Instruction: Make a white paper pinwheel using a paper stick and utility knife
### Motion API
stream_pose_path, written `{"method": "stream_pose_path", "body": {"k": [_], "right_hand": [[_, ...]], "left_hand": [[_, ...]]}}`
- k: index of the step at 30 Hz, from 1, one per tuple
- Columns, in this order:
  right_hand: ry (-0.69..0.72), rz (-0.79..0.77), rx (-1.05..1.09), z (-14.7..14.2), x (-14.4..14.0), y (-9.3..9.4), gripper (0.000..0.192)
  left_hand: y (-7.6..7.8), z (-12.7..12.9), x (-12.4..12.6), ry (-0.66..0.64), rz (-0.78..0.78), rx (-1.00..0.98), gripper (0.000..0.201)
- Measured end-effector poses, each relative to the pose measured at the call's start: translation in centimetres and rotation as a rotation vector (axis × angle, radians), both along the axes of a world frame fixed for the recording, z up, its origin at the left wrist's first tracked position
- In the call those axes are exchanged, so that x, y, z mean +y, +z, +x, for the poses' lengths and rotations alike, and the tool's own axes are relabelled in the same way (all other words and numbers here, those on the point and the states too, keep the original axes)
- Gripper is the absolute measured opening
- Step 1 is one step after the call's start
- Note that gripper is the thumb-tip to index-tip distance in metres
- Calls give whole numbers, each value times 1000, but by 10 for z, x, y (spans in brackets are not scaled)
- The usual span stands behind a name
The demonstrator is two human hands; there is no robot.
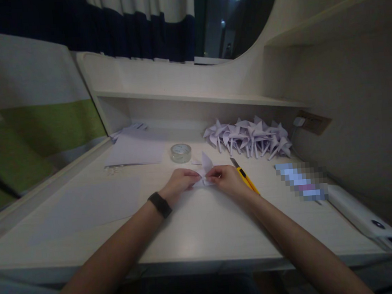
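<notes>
Between my two hands, just above the desk, is a white paper pinwheel [206, 162] with one pointed blade standing up. My left hand [182, 180] pinches its left side, thumb and fingers together. On the other side my right hand [226, 178] has its fingertips closed on the paper near the pinwheel's middle. A roll of clear tape [180, 153] lies behind my left hand. Close by my right hand rests a yellow utility knife [248, 180], its blade end pointing away from me. Whether anything small sits under my right fingertips is hidden.
Several finished paper pinwheels [249, 136] are heaped under the shelf [192, 97]. A stack of white paper [135, 147] lies back left, with loose sheets [92, 207] nearer. At right are a blurred-out item [300, 182] and a white device [360, 211] with cables.
</notes>
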State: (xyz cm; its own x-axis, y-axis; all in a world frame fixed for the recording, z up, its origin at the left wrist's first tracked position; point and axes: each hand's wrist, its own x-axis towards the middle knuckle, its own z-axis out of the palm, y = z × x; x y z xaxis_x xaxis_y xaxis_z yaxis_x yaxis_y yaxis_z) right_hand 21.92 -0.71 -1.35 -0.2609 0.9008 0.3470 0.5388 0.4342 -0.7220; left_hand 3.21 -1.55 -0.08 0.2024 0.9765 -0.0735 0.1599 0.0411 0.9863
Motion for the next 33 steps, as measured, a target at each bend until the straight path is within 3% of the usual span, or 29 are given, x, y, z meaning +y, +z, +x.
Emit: {"method": "stream_pose_path", "body": {"k": [6,14,33], "right_hand": [[32,139,-140,-3,-9,9,18],[31,173,-149,-1,-8,9,26],[54,311,-228,-5,-7,-3,26]], "left_hand": [[2,-2,-3,23,-20,-19,19],[0,0,-3,11,-24,-72,17],[-9,-1,0,47,33,-80,18]]}}
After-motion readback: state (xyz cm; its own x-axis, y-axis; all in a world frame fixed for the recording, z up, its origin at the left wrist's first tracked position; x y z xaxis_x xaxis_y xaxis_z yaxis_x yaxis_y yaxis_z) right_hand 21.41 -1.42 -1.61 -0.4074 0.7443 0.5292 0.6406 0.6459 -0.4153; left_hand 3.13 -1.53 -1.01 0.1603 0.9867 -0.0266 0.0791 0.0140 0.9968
